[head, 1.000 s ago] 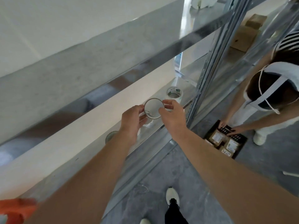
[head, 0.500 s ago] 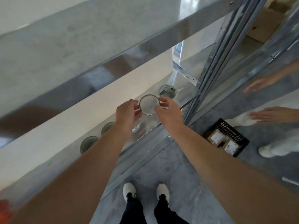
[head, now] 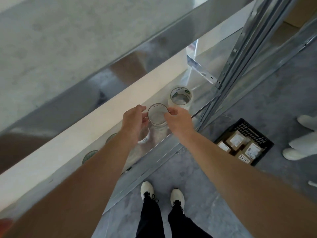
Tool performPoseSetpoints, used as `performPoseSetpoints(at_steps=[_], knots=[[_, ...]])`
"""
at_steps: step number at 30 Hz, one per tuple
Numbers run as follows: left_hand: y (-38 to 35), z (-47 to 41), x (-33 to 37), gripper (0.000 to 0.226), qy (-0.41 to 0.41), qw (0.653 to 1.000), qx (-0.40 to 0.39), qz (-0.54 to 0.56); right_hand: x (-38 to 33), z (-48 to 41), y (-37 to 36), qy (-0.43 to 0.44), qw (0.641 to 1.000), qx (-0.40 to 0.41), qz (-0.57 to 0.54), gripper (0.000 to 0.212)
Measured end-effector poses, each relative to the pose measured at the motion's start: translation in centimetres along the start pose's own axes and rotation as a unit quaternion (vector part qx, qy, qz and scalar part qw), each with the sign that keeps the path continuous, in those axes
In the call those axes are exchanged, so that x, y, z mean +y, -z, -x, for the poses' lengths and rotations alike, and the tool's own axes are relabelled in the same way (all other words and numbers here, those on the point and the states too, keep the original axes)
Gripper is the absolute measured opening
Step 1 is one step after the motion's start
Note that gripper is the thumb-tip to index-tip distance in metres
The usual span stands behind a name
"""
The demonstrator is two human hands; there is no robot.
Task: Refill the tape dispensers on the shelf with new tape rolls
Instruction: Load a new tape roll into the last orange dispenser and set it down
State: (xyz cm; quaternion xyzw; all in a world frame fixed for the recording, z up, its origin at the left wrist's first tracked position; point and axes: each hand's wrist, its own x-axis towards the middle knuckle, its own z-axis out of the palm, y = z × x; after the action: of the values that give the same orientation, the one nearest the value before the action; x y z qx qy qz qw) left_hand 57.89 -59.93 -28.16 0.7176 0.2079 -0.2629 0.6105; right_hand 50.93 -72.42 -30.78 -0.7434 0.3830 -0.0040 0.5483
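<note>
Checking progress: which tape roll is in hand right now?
The thin clear ring pinched by left hand and right hand; the thicker green-printed roll beyond lies untouched.

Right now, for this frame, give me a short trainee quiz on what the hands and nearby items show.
1. True or false: the left hand and the right hand both hold the clear tape roll.
2. Where does the black crate sit? A on the shelf; B on the floor; C in a hand.
3. Fill in: the second tape roll, past the right hand, stands on the metal ____.
Key: 1 true; 2 B; 3 shelf.
</note>
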Motion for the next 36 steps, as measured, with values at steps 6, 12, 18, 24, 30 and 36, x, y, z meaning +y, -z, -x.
performPoseSetpoints(at_steps=[6, 12, 18, 24, 30, 36], knots=[[-0.4, -0.7, 0.0, 0.031, 0.01, 0.999, -0.01, -0.028, 0.6, -0.6, -0.4, 0.0, 1.0, -0.007, 0.003, 0.025], [-0.9, -0.8, 0.0, 0.033, 0.011, 0.999, -0.019, -0.034, 1.4, -1.3, -0.8, -0.011, 1.0, -0.005, 0.004, 0.034], [-1.2, -1.0, 0.2, 0.026, 0.002, 0.999, -0.009, -0.05, 1.1, -0.8, 0.1, -0.029, 1.0, -0.009, -0.001, 0.024], [-2.3, -0.4, 1.9, 0.026, -0.026, 0.996, -0.009, -0.079, 0.1, -1.1, 3.0, -0.038, 0.999, 0.021, 0.003, 0.034], [-5.0, 0.5, 4.5, 0.016, -0.038, 0.994, -0.042, -0.097, -1.9, -2.7, 6.1, -0.005, 0.997, 0.073, 0.006, 0.018], [-7.6, 0.3, 5.4, 0.012, -0.016, 0.993, -0.066, -0.099, -2.1, -5.0, 7.3, -0.023, 0.996, 0.091, 0.003, 0.03]])
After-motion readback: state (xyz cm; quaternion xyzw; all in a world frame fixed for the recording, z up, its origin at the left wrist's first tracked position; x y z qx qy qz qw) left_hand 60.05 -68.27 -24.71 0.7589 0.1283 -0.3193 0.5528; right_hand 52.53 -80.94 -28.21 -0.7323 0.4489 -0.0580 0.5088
